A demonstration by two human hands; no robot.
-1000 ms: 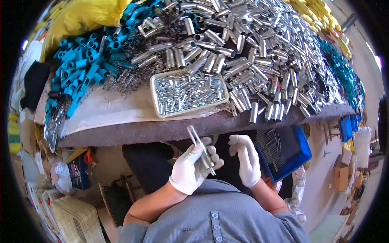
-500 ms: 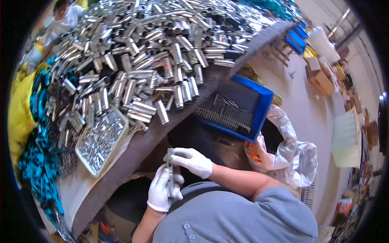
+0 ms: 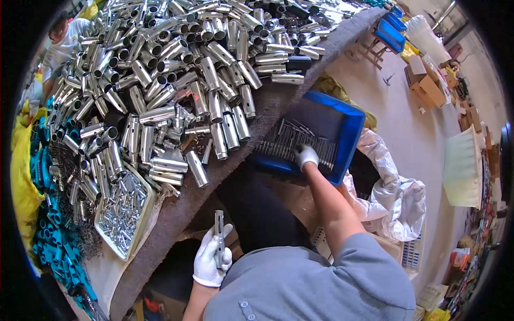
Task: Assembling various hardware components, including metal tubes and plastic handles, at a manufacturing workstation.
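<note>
My left hand (image 3: 210, 261), in a white glove, is wrapped round a slotted silver metal tube (image 3: 219, 235) held upright before my body. My right hand (image 3: 307, 156), gloved too, is down in the blue plastic crate (image 3: 350, 147), at the rows of thin metal rods (image 3: 324, 152). Its fingers are bent together against the rods, and whatever lies between them is hidden. A great heap of shiny metal tubes (image 3: 160, 115) covers the table ahead. Near its front edge stands a white tray (image 3: 140, 227) of small metal parts.
Teal plastic parts (image 3: 53, 214) and a yellow sack (image 3: 24, 171) lie at the far left. Another person (image 3: 64, 43) is beyond the heap. A white woven bag (image 3: 401, 208) stands to the right, with cardboard boxes (image 3: 425, 83) farther off. The table's edge (image 3: 176, 214) curves before me.
My right hand has left the tube and reached out to the right into the blue crate. My left hand keeps the tube. The view has shifted slightly.
</note>
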